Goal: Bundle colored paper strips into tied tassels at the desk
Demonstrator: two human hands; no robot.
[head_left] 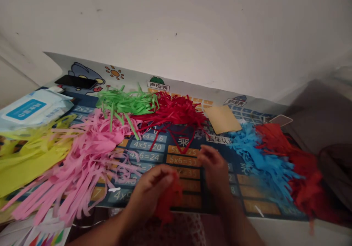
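My left hand (150,187) is closed on a bunch of orange-red paper strips (167,200), which hangs down past the table's front edge and is blurred. To its right, above the printed mat (161,158), my right hand (213,163) has its fingers curled together. Whatever it may hold is too small or hidden to make out. Pink paper strips (93,143) spread out on the left of my left hand. Behind both hands lie dark red strips (178,108) and a green bundle (129,101). Blue strips (255,152) are nearest my right hand on its far side.
Yellow strips (35,158) and a wipes pack (35,106) occupy the left end, with a black phone (76,81) behind. A tan square sheet (223,118) lies right of centre. Red-orange strips (305,176) hang at the right edge. A wall (192,37) rises behind.
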